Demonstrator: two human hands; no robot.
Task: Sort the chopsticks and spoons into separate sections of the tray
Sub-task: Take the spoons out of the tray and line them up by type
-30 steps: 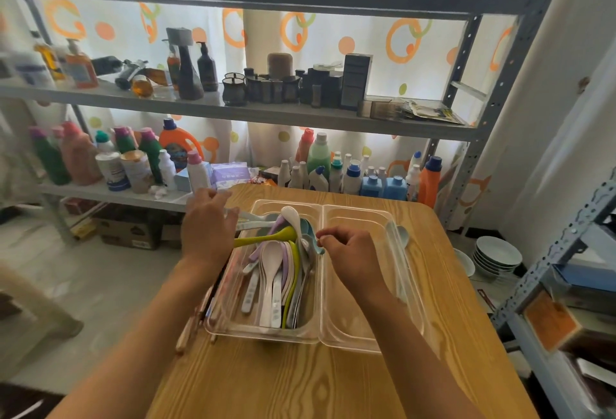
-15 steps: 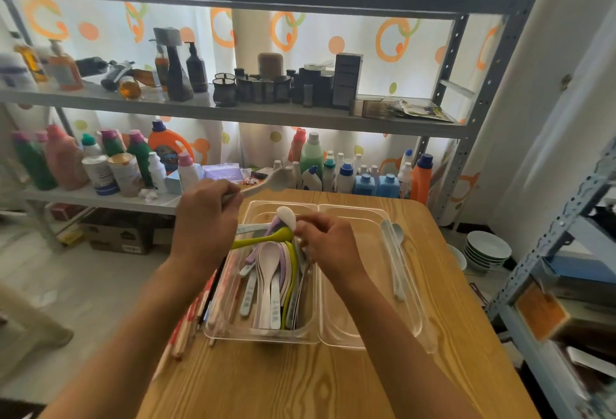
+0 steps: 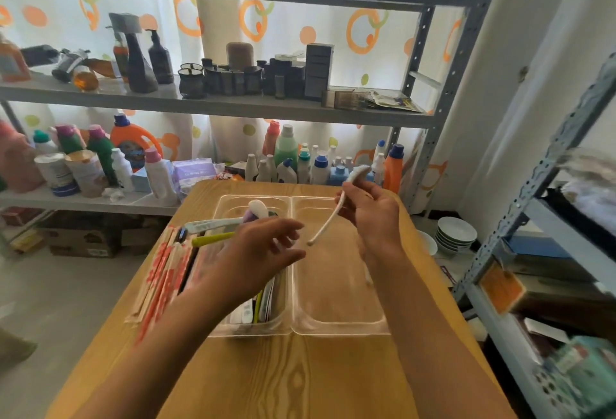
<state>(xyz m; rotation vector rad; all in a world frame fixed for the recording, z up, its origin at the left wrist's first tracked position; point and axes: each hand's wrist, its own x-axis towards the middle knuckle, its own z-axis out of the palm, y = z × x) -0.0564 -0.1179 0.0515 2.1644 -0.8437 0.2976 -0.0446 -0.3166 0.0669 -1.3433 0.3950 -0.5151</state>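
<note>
— At centre frame, what do you have on the table [image 3: 300,382]?

— You have a clear two-section tray [image 3: 336,327]. Its left section holds a heap of spoons [image 3: 256,215], white, purple and yellow-green, handles overlapping. Its right section shows bare plastic.

— State of your right hand [image 3: 375,215]?

— Your right hand is raised above the right section, upper right of centre. Its grip is closed on a white spoon [image 3: 333,215], pinched mid-handle; the bowl points up toward the shelf bottles [image 3: 290,158], the handle end hangs down toward frame centre.

— And your left hand [image 3: 260,252]?

— Your left hand hovers over the left section with fingers spread and relaxed, holding nothing. It is motion-blurred.

— Chopsticks?

— You have wrapped chopsticks [image 3: 160,272], red-and-white sleeves, lying on the table just beside the tray's left wall, lower left of centre. A stack of bowls [image 3: 455,235] sits at right, below table level.
</note>
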